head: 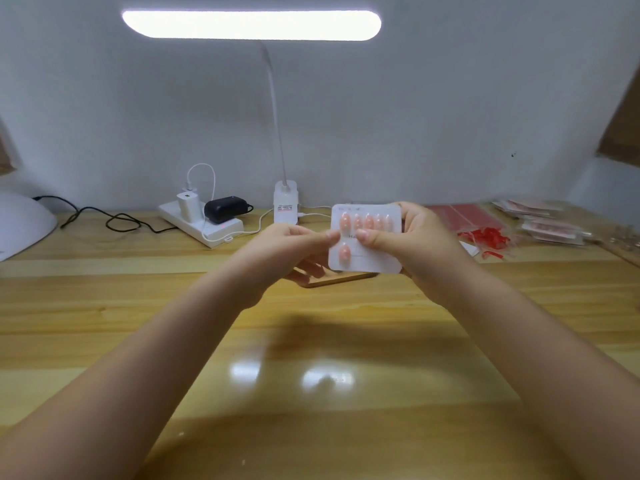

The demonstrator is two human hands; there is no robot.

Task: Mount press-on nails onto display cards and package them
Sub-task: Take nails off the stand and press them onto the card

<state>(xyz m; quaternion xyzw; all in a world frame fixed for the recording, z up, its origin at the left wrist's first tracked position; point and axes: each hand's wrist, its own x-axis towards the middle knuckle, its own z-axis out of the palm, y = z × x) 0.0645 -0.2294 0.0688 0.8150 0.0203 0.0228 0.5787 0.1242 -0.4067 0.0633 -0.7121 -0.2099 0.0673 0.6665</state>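
- The right hand [412, 244] is holding a white display card [365, 237] up above the wooden table [346, 341], thumb curling over the card's front and the fingers wrapping round its right edge
- The card is facing the camera, tilting slightly, with a row of five pink press-on nails [366, 221] sitting along its top and a single sixth pink nail [345, 253] lying alone at the lower left
- The left hand [294, 247] is meeting the card at its left edge, fingertips drawing together in a pinch just beside the right thumb; whether something small is sitting between them I cannot tell
- Under the hands, a thin flat brown-edged object [337, 279] is lying on the table, mostly hidden
- At the far right, red packaging sleeves [464, 214] and stacked packets [550, 226] are lying near loose red scraps [485, 237]
- Along the back, a white power strip [202, 225] is carrying a white charger and a black adapter [225, 209], and a desk lamp base [286, 201] is standing beside it with its bright light bar [251, 24] glowing overhead
- A white domed device [24, 225] is sitting at the left edge
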